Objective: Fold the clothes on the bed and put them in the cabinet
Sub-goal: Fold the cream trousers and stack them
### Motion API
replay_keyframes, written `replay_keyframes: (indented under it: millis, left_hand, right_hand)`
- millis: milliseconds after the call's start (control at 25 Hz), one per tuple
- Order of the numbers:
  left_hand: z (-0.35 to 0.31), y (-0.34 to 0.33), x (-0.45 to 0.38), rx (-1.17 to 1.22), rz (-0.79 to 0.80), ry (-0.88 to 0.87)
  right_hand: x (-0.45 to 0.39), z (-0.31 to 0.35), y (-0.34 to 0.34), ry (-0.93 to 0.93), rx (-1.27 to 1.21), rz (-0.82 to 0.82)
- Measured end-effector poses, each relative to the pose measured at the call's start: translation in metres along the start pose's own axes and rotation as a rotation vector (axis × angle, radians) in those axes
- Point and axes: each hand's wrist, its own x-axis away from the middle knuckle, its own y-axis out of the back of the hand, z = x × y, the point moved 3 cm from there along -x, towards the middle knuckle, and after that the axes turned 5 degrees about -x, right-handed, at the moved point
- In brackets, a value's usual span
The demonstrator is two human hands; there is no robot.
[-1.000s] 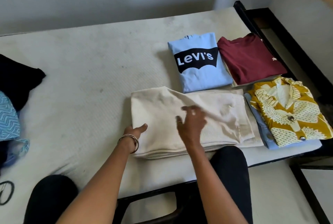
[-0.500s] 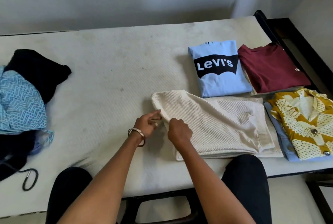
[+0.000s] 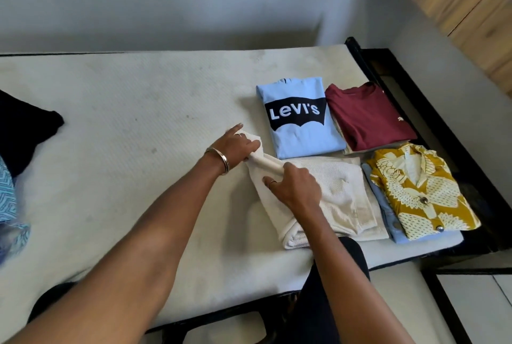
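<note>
A cream knit garment lies folded on the white mattress, its left edge lifted. My left hand, with a metal bangle at the wrist, grips that edge's far corner. My right hand holds the same lifted edge nearer to me, fingers curled over the fabric. Behind it lie a folded light-blue Levi's shirt and a folded maroon shirt. To the right, a yellow patterned shirt rests on a folded pale-blue garment.
Unfolded clothes sit at the bed's left edge: a black garment and a blue zigzag-patterned one. The black bed frame runs along the right side. Wooden furniture stands at top right. My dark-trousered knees press against the bed's front edge.
Both hands moved from smoothing the cream garment to its left edge, took hold of it and lifted it toward the right. The camera view shifted up and to the right.
</note>
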Motion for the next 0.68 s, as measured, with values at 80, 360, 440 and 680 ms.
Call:
replay_keyframes:
  millis: [80, 360, 440, 680]
  left_hand:
    - [0.011, 0.021, 0.002, 0.147, 0.008, 0.045]
    - [0.024, 0.173, 0.009, 0.487, -0.447, 0.272]
    - [0.015, 0.222, 0.015, 0.332, -0.614, 0.241]
    - [0.004, 0.333, 0.085, 0.034, -0.653, 0.226]
  right_hand:
    - [-0.004, 0.004, 0.027, 0.066, 0.122, -0.002]
    - [0.013, 0.030, 0.195, 0.184, 0.192, -0.331]
    - [0.026, 0.033, 0.230, 0.182, 0.185, -0.434]
    - [0.070, 0.049, 0.268, 0.357, 0.167, -0.599]
